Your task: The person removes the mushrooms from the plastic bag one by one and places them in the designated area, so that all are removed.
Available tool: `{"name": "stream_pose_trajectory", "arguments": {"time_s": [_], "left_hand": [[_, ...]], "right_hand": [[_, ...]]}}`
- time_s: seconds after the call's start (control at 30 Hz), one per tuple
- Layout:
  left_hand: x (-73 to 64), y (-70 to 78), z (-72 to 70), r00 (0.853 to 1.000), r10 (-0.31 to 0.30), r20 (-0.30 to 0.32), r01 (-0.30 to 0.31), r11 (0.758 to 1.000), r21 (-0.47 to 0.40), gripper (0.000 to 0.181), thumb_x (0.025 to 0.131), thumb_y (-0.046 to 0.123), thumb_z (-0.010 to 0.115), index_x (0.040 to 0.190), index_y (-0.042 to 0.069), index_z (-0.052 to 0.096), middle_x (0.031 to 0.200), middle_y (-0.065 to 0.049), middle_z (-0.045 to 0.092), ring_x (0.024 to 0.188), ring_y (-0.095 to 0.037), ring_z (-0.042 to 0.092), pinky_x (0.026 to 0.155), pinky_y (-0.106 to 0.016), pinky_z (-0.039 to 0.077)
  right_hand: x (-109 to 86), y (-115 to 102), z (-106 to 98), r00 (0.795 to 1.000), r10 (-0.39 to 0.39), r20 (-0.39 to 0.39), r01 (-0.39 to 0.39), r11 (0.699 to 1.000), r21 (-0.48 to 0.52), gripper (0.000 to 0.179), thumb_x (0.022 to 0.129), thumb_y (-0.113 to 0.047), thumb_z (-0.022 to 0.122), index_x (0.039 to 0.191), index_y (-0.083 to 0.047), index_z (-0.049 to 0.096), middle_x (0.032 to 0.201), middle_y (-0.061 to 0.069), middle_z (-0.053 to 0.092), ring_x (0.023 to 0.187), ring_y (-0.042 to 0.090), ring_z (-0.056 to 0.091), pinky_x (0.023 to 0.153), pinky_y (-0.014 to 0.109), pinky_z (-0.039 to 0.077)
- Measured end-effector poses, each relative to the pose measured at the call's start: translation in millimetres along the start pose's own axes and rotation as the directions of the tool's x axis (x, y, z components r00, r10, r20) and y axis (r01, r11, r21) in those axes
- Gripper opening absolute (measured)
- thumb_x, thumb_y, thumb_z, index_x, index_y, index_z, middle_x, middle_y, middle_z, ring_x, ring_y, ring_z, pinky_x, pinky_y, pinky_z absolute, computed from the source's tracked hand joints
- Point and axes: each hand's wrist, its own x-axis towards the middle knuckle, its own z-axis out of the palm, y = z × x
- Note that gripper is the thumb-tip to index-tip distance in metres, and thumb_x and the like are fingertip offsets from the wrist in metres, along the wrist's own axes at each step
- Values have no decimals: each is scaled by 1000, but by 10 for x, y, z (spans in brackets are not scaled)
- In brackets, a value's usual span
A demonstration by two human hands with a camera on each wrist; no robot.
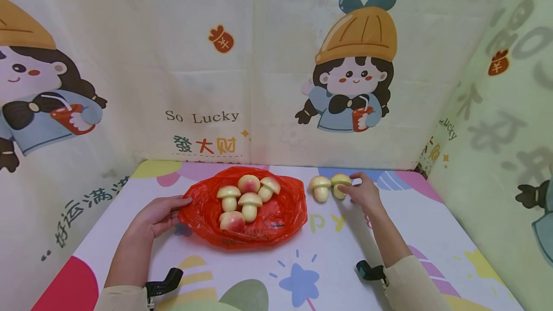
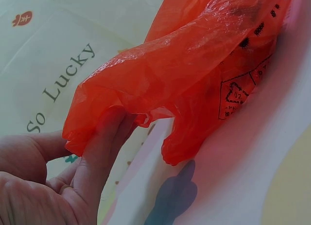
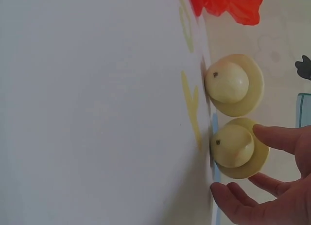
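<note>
My left hand pinches the left edge of a red plastic bag, whose mouth lies spread wide. In the left wrist view the fingers show through the thin red film. Inside the bag lie three cream toy mushrooms and two round pink-and-cream toy peaches. To the right of the bag, two more toy mushrooms stand side by side on their stems. At the right one, my right hand has thumb and a fingertip on opposite sides of the cap, other fingers spread below. The left one stands untouched.
A printed cover with colourful shapes lies over the table. Cream cloth walls with cartoon figures rise at the back and both sides, close behind the mushrooms. A dark wrist camera is strapped to each forearm.
</note>
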Motion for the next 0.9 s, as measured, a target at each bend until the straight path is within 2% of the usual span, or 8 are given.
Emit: {"name": "stream_pose_trajectory", "arguments": {"time_s": [0.17, 0.33, 0.57, 0.9], "left_hand": [[4, -6, 6, 1000, -2, -3, 2, 1000, 6, 70, 104, 21, 66, 160, -2, 32, 97, 3, 76, 89, -15, 78, 85, -30, 64], [4, -4, 8, 1000, -10, -6, 10, 1000, 1, 71, 103, 21, 67, 161, -1, 32, 97, 3, 76, 89, -15, 78, 85, -30, 64], [6, 3, 14, 1000, -11, -4, 11, 1000, -3, 71, 103, 20, 67, 161, 0, 32, 97, 3, 76, 89, -15, 78, 85, -31, 64], [-2, 1, 18, 1000, -2, 0, 2, 1000, -1, 70, 104, 20, 66, 161, -2, 31, 97, 3, 76, 89, -15, 78, 86, -31, 64]], "right_hand": [[-3, 16, -28, 1000, -14, -9, 14, 999, -40, 67, 91, -34, 79, 142, -3, 48, 127, 27, 63, 94, 30, 67, 73, 31, 49], [10, 11, -49, 999, -27, -17, 25, 997, -70, 72, 91, -37, 79, 145, -2, 46, 135, 31, 58, 110, 39, 61, 83, 41, 53], [15, 2, -38, 998, -43, -34, 40, 996, -78, 72, 91, -33, 78, 146, -1, 45, 138, 31, 52, 116, 44, 57, 91, 49, 53], [-28, -112, -25, 992, -68, -110, 69, 998, 9, 62, 93, -25, 75, 143, -2, 48, 145, 30, 53, 129, 46, 54, 102, 54, 51]]}}
